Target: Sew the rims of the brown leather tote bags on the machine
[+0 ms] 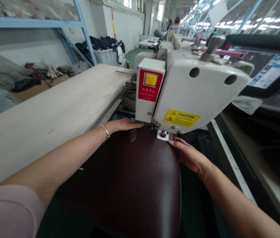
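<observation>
from the head camera, the left hand [122, 125] lies flat on the far edge of a dark brown leather panel [125, 178], fingers together and not pinching, its fingertips just beside the presser foot [163, 134] of an industrial sewing machine [194, 89]. the right hand [188, 155] rests on the panel's right edge, fingers loosely spread and pressing down, with no pinch. the panel lies curved under the machine head, with an oval outline [132, 135] near the needle area. a metal bangle [104, 130] circles the left wrist, and a pink sleeve [8, 211] shows at the lower left.

a red emergency-stop box [148, 85] and a yellow caution label [181, 118] sit on the machine. a pale work surface [55, 109] runs along the left, a screen [266, 66] stands at the right, and a white bin of dark cloth [106, 56] sits beyond.
</observation>
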The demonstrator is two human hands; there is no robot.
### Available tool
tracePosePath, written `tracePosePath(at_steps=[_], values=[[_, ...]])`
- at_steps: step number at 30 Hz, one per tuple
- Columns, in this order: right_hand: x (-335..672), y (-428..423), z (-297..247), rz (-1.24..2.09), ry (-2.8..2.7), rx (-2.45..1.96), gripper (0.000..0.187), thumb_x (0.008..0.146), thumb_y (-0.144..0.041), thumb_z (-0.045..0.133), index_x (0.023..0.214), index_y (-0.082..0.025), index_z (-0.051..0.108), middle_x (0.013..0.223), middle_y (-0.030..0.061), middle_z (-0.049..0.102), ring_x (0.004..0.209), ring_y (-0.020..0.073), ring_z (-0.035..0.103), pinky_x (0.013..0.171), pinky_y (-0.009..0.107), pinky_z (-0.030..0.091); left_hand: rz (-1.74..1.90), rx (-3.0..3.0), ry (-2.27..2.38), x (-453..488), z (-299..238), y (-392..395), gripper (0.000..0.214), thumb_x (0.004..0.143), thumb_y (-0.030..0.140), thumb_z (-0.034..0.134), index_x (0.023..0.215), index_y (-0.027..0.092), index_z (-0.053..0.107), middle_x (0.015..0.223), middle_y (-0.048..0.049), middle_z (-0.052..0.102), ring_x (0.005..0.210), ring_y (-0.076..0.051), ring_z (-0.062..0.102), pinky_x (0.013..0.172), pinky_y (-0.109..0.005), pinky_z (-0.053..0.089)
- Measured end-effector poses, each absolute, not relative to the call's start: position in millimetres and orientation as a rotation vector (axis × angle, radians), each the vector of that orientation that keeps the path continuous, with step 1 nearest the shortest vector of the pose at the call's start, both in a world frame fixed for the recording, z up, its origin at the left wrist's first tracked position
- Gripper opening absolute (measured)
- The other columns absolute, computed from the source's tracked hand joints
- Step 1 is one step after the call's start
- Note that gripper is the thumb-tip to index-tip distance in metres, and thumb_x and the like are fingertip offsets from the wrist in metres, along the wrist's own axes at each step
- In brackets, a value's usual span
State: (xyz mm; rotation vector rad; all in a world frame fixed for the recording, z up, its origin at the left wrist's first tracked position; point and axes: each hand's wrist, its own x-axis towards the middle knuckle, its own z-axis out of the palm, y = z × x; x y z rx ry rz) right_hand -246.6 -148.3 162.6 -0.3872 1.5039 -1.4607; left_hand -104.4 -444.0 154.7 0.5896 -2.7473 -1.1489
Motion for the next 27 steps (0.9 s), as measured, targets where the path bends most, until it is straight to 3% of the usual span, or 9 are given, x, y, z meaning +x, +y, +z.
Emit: tracePosePath(at_steps=[7,14,19,21,23,27], values=[[-199.5,-129.0,156.4,-1.467,1.448,-0.296,0.066,0.068,-0.039,0.086,0.123,-0.022,0.054,0.117,0.0110,0.072,0.102,0.0280,0.071,0.093,0.040,0.056,-1.062,0.830,-2.937,-97.0,169.5,-435.9,0.074,0.073,0.086,0.049,0.080,0.017,0.075,0.098,-0.0112,0.074,0.097,-0.028,0.065,0.088,-0.031,0.045],[-192.3,-121.2,156.1,-1.469,1.456,-0.329,0.058,0.066,-0.035,0.086,0.116,-0.021,0.059,0.102,0.0112,0.076,0.094,0.0300,0.074,0.085,0.042,0.059,-0.959,0.952,-2.907,-91.6,176.2,-422.4,0.079,0.063,0.093,0.049,0.069,0.017,0.070,0.086,-0.0101,0.073,0.082,-0.026,0.067,0.069,-0.028,0.045],[-161.8,-83.7,150.4,-1.517,1.519,-0.301,0.063,0.063,-0.038,0.088,0.115,-0.022,0.057,0.100,0.0106,0.077,0.086,0.0319,0.075,0.074,0.042,0.061,-0.842,0.858,-3.064,-64.6,177.7,-391.3,0.078,0.069,0.093,0.039,0.058,0.018,0.062,0.077,-0.0118,0.070,0.077,-0.028,0.066,0.066,-0.031,0.044],[-148.8,-59.8,142.7,-1.504,1.541,-0.288,0.063,0.064,-0.043,0.086,0.116,-0.023,0.057,0.100,0.0108,0.077,0.083,0.0334,0.075,0.073,0.043,0.061,-0.804,0.746,-3.148,-48.0,174.1,-371.0,0.084,0.074,0.093,0.029,0.064,0.017,0.063,0.084,-0.0151,0.071,0.078,-0.030,0.067,0.066,-0.033,0.045],[-143.2,-34.2,128.1,-1.478,1.600,-0.251,0.064,0.065,-0.048,0.083,0.118,-0.023,0.058,0.099,0.0108,0.078,0.083,0.0352,0.075,0.072,0.044,0.061,-0.742,0.577,-3.176,-33.5,165.3,-347.2,0.087,0.080,0.090,0.023,0.082,0.016,0.068,0.097,-0.0171,0.072,0.088,-0.032,0.069,0.072,-0.035,0.048],[-167.0,5.2,77.2,-1.403,1.784,-0.147,0.072,0.063,-0.059,0.076,0.123,-0.025,0.055,0.096,0.0114,0.078,0.087,0.0392,0.074,0.073,0.047,0.061,-0.537,0.542,-3.247,-33.1,130.4,-303.2,0.084,0.085,0.084,0.026,0.115,0.017,0.067,0.120,-0.0195,0.068,0.113,-0.038,0.064,0.090,-0.045,0.050]])
